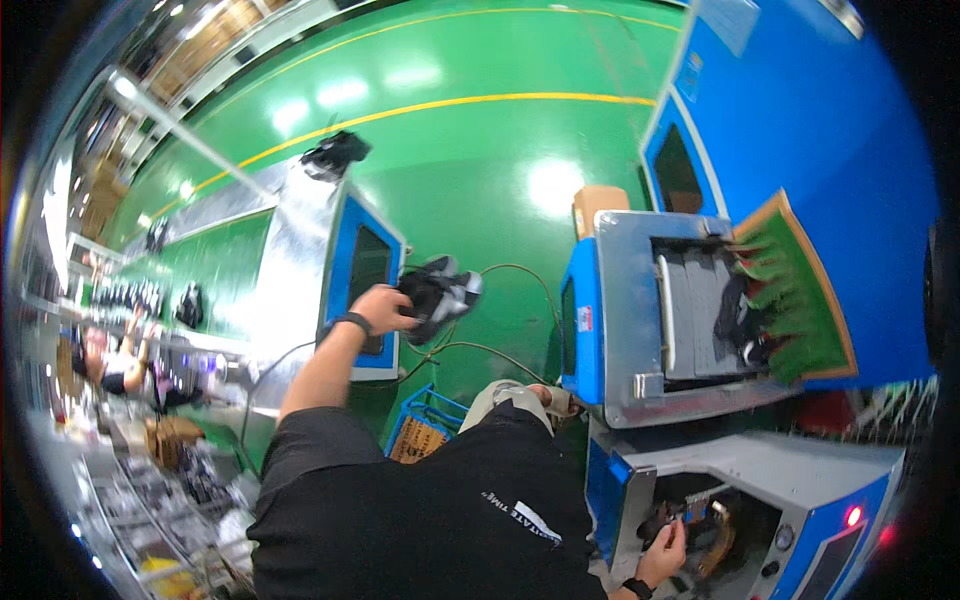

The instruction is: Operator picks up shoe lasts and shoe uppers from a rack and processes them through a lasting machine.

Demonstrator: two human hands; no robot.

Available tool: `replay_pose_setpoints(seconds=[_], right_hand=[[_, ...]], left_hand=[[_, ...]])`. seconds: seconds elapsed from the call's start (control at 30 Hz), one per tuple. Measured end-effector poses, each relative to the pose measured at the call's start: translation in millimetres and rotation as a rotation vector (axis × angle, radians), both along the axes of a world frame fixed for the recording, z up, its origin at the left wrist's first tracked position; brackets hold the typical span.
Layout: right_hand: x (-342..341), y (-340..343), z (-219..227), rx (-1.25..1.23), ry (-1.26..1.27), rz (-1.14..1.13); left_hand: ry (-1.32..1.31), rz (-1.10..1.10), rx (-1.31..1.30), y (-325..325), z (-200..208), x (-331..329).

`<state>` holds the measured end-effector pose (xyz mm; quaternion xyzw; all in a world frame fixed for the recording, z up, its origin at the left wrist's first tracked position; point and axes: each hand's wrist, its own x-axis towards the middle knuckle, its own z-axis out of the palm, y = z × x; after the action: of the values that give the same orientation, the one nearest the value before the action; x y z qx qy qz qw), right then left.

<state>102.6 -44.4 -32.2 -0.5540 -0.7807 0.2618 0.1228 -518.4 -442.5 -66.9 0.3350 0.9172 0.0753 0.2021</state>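
My left hand (380,308), with a dark band on its wrist, is closed on a pair of black sneakers (436,298) with grey and white parts. The shoes hang over the green floor, in front of the metal bench's blue end, and are a little blurred. At the lower right, my right hand (664,556) reaches to the opening of a blue and grey machine (800,465). Its fingers are pinched at a small dark thing (656,522) that I cannot make out. Brass-coloured and dark parts show inside that opening.
Dark shoes (735,312) lie on the grey conveyor (690,310) beside a green fringed curtain (795,290). Another black shoe (335,153) rests on the metal bench (300,250). A blue crate (425,408) and cables (490,347) are on the floor. A co-worker (125,365) is far left.
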Motion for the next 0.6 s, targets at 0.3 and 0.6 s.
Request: replay_pose_setpoints(seconds=[0.3,0.6], right_hand=[[-57,13,-14,-0.053,0.047,0.282],[-43,88,121,0.726,0.229,-0.089]], left_hand=[[0.813,1.512,-0.416,-314,97,-24],[0.084,0.497,-0.075,43,-207,60]])
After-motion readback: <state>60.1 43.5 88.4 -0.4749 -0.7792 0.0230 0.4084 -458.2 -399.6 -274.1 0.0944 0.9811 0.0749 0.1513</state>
